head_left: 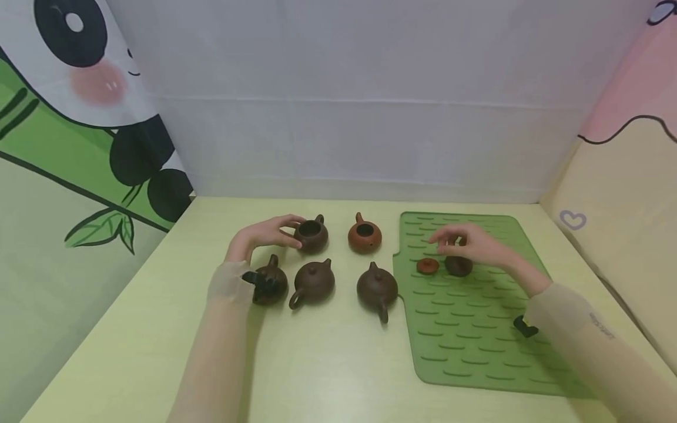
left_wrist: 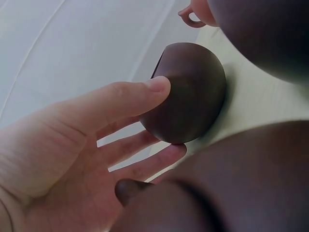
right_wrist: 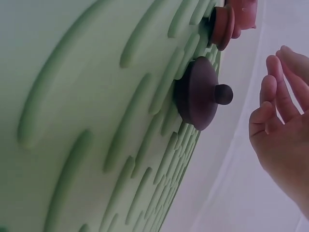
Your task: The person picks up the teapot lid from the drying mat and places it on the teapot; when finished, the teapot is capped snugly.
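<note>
My left hand holds the side of a lidless dark brown teapot at the back left. In the left wrist view the thumb presses on the pot near its rim, with the fingers along the far side. Over the green mat, my right hand hovers with loosely bent fingers and nothing between them. Just below it lies a dark brown lid, its round knob pointing up; the right wrist view shows a gap between fingers and lid. A reddish lid sits to its left on the mat.
A reddish lidless teapot stands at the back, right of the held one. Three dark teapots stand nearer: one below the left wrist, one beside it, one at the mat's left edge. A pale cloth wall rises behind.
</note>
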`<state>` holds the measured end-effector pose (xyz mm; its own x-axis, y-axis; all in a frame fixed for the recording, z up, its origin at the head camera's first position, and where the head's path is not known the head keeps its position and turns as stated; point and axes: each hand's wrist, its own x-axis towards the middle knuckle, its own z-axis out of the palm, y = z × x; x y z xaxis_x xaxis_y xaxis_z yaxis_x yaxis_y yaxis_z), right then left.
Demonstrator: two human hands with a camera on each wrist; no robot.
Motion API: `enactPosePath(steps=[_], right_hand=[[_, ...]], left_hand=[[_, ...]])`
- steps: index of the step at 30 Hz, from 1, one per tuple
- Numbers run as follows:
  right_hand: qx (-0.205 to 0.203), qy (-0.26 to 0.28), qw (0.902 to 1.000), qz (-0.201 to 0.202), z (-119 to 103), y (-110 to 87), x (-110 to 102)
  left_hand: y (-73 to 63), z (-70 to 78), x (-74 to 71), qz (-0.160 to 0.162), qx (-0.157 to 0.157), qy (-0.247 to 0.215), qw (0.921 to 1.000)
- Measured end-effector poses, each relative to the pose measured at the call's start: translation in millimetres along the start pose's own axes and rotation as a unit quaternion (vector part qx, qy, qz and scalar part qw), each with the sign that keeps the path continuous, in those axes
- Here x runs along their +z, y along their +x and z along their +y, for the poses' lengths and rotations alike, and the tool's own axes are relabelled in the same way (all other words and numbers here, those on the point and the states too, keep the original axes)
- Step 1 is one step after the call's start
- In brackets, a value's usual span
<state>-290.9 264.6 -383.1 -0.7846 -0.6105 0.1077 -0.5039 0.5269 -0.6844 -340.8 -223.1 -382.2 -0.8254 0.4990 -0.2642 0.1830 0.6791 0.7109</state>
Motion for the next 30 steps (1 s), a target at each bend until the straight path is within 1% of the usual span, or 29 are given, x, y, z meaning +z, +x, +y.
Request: enactPosePath(steps=[5,9,14,20,25,30], right_hand=[[0.005,-0.022,0.9996,-0.017,7,2.0,0],[0.01,-0.027,0.9993,-0.023,9,2.4,1],[0.001,-0.033,0.9994,-0.015,14,-2.4,-1],[-0.006,-0.041,0.9991,-0.007,22,-13.2,-7],[0.009,-0.038,0.9991,-0.015,32,-23.1,-13],[0.038,-0.03,0.9984,-0.028,40,-30.5,-18]], left_hand=[[1.7,-1.8,0.7,-0.002,-0.003,-0.005,1.0],[3.2,-3.9,1.4,0.004,0.0,-0.004,1.0],[4.3,-6.4,0.8,0.006,0.002,-0.006,1.0],[0.1,-2.9,0.0,0.001,0.007,0.001,1.0],[-0.3,-0.8,-0.4,-0.002,0.007,-0.003,1.0],[-0.2,-0.4,-1.2,-0.008,0.004,-0.007,0.9999]])
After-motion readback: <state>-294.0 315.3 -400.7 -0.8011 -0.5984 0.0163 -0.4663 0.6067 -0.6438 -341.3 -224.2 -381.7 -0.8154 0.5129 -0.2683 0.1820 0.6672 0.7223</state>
